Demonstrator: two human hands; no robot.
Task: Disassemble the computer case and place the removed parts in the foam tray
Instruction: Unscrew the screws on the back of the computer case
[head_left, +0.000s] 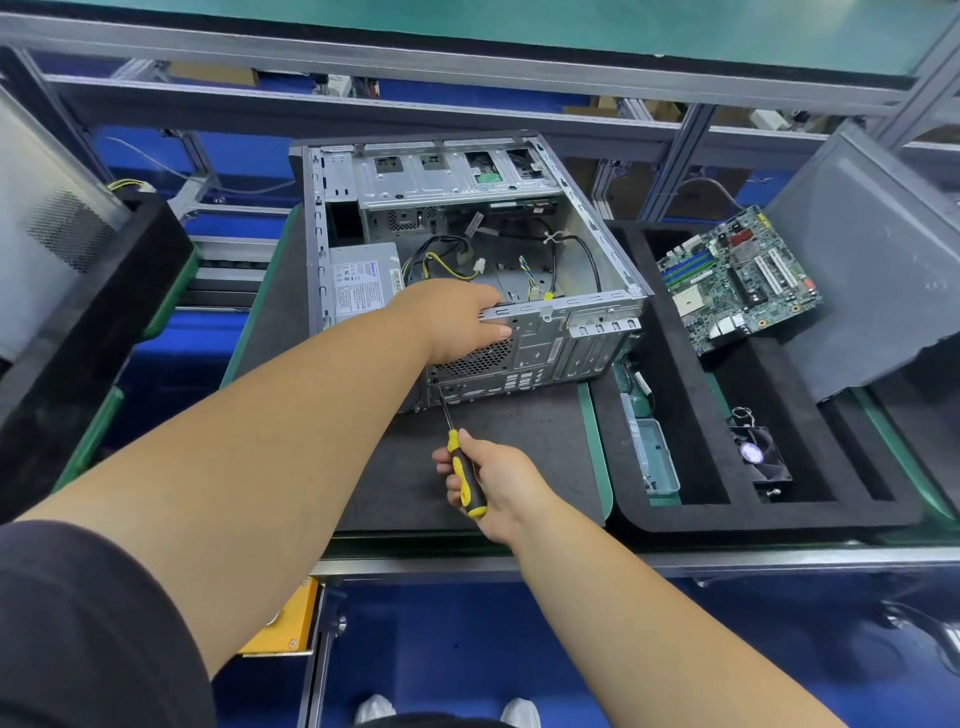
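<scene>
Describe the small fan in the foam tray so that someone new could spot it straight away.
Start at the open computer case mid-bench, then look right to the black foam tray. The fan lies in a near slot, closer than the green motherboard. It is a small black square with a pale round hub, unlike the clear plastic box beside it.

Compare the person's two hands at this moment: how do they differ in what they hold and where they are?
The left hand grips the rear top edge of the computer case, while the right hand holds the yellow and black screwdriver. The left hand rests on the case; the right hand is nearer the person, off the case, only the screwdriver's tip at the rear panel. The left arm reaches further than the right. Both hands are bare.
</scene>
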